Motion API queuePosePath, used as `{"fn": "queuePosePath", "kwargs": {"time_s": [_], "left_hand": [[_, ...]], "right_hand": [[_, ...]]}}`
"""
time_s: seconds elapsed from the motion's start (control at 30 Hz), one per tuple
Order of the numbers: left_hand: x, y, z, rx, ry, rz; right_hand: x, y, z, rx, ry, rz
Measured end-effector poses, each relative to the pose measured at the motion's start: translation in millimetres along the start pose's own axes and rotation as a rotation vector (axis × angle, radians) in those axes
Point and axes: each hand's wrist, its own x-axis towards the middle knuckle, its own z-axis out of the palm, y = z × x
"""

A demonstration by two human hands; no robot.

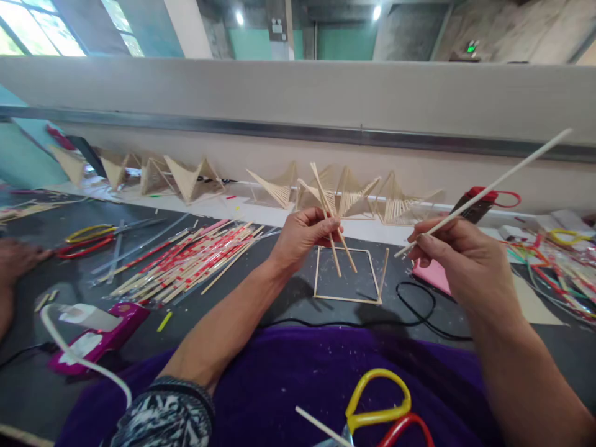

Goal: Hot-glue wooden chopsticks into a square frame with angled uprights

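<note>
My left hand (310,234) is closed around two thin wooden sticks (336,254), which cross each other and tilt down. Below them on the dark table lies a square stick frame (347,300), with one short post (384,273) standing at its near right corner. In my right hand (459,254) a single longer stick (503,180) is pinched near its lower end, slanting up to the right. Scissors with yellow and red handles (379,417) rest on the purple cloth over my lap, beside another stick (321,425).
Several finished stick models (274,186) line the back by the wall. Packaged wooden sticks (186,264) lie left, near a magenta power strip (100,338) and other scissors (88,239). Another person's hand (18,267) is at far left. A black cord (419,313) curls at right.
</note>
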Motion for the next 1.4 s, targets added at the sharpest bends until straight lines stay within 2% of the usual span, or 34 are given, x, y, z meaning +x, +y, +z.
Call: {"fn": "queuePosePath", "kwargs": {"time_s": [0.33,0.53,0.8,0.93,1.13,1.3,1.4], "left_hand": [[15,-21,-10.6,-0.048,0.013,-0.073],[17,-32,-8.2,-0.06,-0.014,-0.168],[19,-43,-4.4,-0.027,-0.03,-0.205],[18,-41,-3.0,-0.001,-0.04,-0.182],[4,-26,10.1,0.116,-0.207,-0.1],[-8,-16,24.2,0.19,-0.259,0.003],[-12,-13,27.6,0.197,-0.298,0.018]], "right_hand": [[17,28,-1,-0.073,0.026,0.036],[17,29,-2,-0.123,0.013,0.032],[16,27,0,-0.121,-0.025,0.042],[13,19,2,-0.162,0.032,0.009],[10,12,9,-0.152,0.084,-0.15],[3,2,10,-0.194,0.063,-0.237],[-1,-3,9,-0.252,0.031,-0.258]]}}
